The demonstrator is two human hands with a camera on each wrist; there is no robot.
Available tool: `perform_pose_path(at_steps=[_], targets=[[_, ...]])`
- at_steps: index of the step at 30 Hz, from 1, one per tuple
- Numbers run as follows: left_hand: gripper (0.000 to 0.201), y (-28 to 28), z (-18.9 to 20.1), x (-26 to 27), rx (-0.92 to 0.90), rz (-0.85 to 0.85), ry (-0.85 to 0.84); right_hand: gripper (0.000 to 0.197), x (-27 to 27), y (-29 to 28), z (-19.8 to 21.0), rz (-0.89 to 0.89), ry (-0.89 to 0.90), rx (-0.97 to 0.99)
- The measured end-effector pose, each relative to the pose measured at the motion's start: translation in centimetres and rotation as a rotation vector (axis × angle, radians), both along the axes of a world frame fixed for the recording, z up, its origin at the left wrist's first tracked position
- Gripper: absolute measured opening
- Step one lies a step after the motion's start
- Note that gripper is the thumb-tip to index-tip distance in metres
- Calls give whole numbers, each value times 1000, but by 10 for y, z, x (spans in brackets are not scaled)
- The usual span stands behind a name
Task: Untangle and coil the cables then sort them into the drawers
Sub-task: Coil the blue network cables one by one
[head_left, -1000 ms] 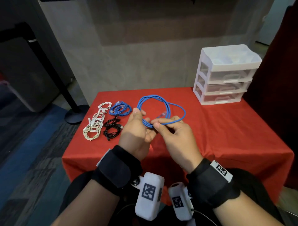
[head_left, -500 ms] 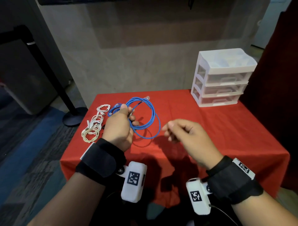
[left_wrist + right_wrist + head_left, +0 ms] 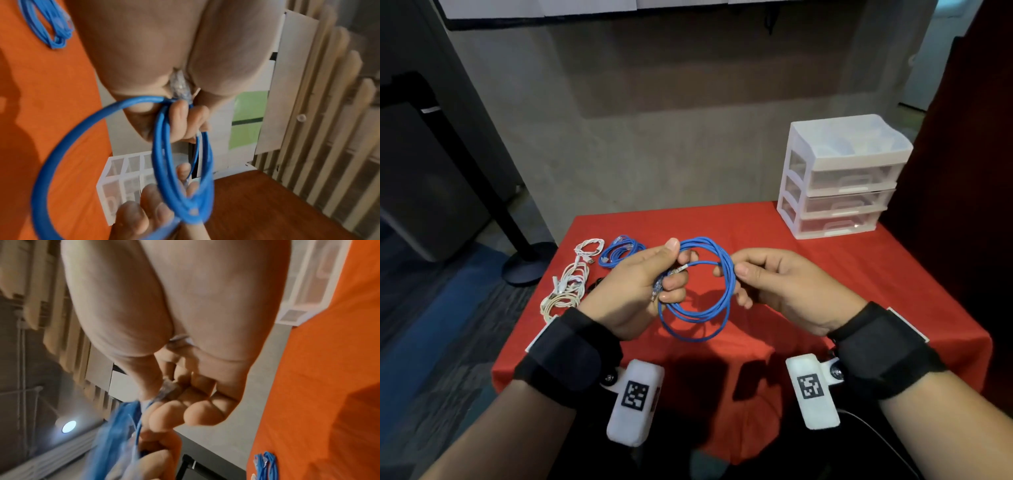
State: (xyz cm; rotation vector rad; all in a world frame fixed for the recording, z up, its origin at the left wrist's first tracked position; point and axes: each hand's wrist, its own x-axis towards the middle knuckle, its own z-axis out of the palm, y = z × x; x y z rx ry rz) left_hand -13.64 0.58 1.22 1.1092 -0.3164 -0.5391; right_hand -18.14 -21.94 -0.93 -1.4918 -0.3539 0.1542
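A blue network cable (image 3: 698,310) hangs in several loops above the red table (image 3: 808,274). My left hand (image 3: 674,265) grips the loops' left side, thumb on top, with a clear plug (image 3: 180,86) tucked between the fingers. My right hand (image 3: 732,274) pinches the right side of the coil; in the right wrist view its fingers hold the other clear plug (image 3: 168,391). In the left wrist view the blue cable (image 3: 180,162) runs from the left fingers down to the right hand's fingertips (image 3: 148,209). The white three-drawer unit (image 3: 842,178) stands at the back right, its drawers closed.
A second, coiled blue cable (image 3: 619,250) lies at the table's back left. White cables (image 3: 571,277) lie in a tangle near the left edge. A black cable (image 3: 595,282) shows partly behind my left hand. A black stand base (image 3: 530,263) sits on the floor.
My right hand, free half a second ago, has come in and taken the coil's right side. My left hand has brought the coil towards the table's middle.
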Motion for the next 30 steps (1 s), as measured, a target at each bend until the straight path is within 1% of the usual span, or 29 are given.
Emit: perform_pose_path(at_steps=[1,3,5,7,10,13,15,17,18,20,22,23,24,26,27,28,29,30], targets=[[28,-1,0,7,-34,-40,30,28,7,-1,1,-2,22,49],[29,-3,-2,24,-66,-98,66,22,27,-3,2,-62,86,114],[27,-8,-7,42,-25,-110,53,20,54,-3,1,-173,172,125],[27,-14,-15,60,57,-85,1,22,82,0,-4,-285,225,100],[29,-22,-30,86,124,-27,-60,26,126,3,-14,-441,216,56],[28,-28,-49,101,98,-50,-60,29,159,-7,-30,-623,178,36],[30,-34,-63,104,87,-53,-33,30,172,-15,-48,-689,142,6],[30,-39,-77,106,122,-51,-20,31,178,-20,-67,-739,120,-37],[28,-42,-83,107,159,-56,-45,31,181,-20,-74,-756,117,-60],[20,-46,-91,110,237,-52,-139,30,185,-18,-78,-764,99,-91],[22,-46,-97,116,260,3,-161,29,188,-15,-73,-708,60,-123],[24,-45,-100,120,277,64,-165,28,189,-14,-68,-651,50,-146],[22,-42,-106,127,334,152,-200,27,187,-13,-63,-586,48,-165],[12,-34,-120,141,545,341,-328,24,182,-11,-58,-475,74,-196],[14,-30,-126,145,624,403,-356,21,178,-9,-58,-434,92,-212],[20,-27,-131,148,661,447,-353,17,174,-6,-58,-393,107,-226],[24,-27,-133,149,651,479,-333,12,170,-3,-58,-351,117,-234],[24,-27,-133,150,599,496,-304,7,165,1,-59,-309,123,-236]])
